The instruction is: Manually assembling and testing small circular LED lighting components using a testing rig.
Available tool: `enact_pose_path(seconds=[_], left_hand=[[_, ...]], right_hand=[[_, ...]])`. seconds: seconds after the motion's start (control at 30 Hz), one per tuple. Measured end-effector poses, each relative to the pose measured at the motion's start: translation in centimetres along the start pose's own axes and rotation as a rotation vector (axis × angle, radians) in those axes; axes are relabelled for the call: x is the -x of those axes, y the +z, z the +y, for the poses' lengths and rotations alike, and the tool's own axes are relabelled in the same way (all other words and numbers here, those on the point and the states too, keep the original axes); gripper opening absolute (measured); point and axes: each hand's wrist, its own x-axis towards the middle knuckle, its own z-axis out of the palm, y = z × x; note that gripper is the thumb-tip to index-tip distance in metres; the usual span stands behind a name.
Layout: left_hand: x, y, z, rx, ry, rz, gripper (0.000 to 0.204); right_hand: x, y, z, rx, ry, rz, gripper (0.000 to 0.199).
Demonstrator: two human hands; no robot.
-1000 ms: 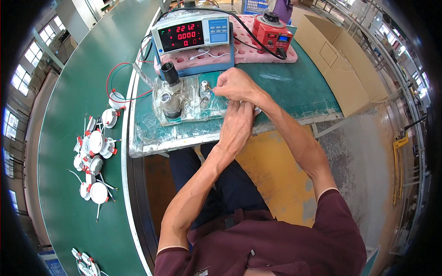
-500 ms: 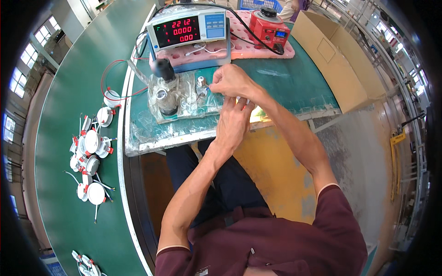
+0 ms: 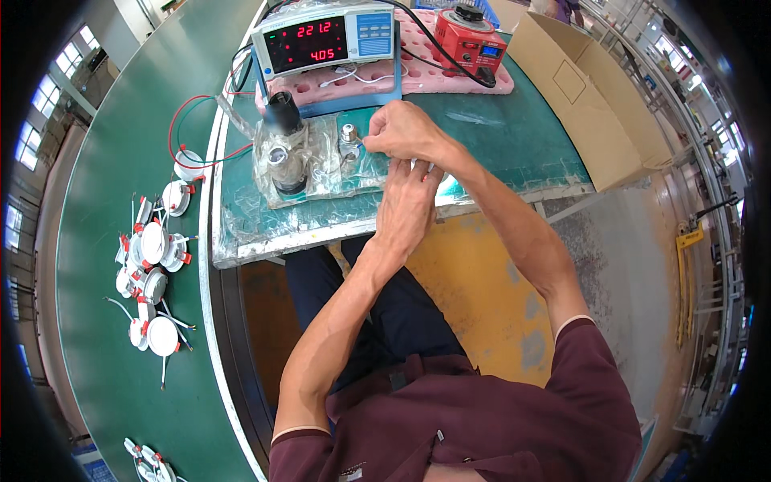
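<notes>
My left hand point(image 3: 408, 205) is closed at the front edge of the green bench, its fingers round a lit lamp point(image 3: 450, 188). Most of that lamp is hidden; its white glow shows beside the hand. Just above, my right hand point(image 3: 406, 132) is closed in a pinch, thumb and forefinger close to a silver metal knob point(image 3: 348, 132) on the plastic-covered board. What the pinch holds cannot be made out. Left of the knob stand a black cylindrical socket point(image 3: 283, 113) and a second socket point(image 3: 287, 170) wrapped in clear plastic.
A digital meter point(image 3: 373, 38) with red digits stands at the back, beside a red transformer box point(image 3: 470, 48) on pink foam point(image 3: 499, 85). An open cardboard box point(image 3: 578, 88) is at right. White downlights point(image 3: 154, 243) lie heaped on the green table point(image 3: 96, 265) at left.
The glow by my left hand has turned from yellowish to white, and the meter's lower readings have changed. Both hands keep nearly the same place; the view has shifted slightly.
</notes>
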Motion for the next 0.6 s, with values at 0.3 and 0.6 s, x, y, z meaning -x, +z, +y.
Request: enact_pose_path(seconds=[0.3, 0.6], left_hand=[[-0.13, 0.25, -0.26, -0.038, -0.011, -0.013, 0.049], [-0.51, 0.16, 0.13, -0.089, 0.063, 0.007, 0.046]], right_hand=[[0.06, -0.14, -0.47, -0.018, 0.022, -0.003, 0.028], [0.33, -0.41, -0.57, -0.031, 0.039, 0.022, 0.022]])
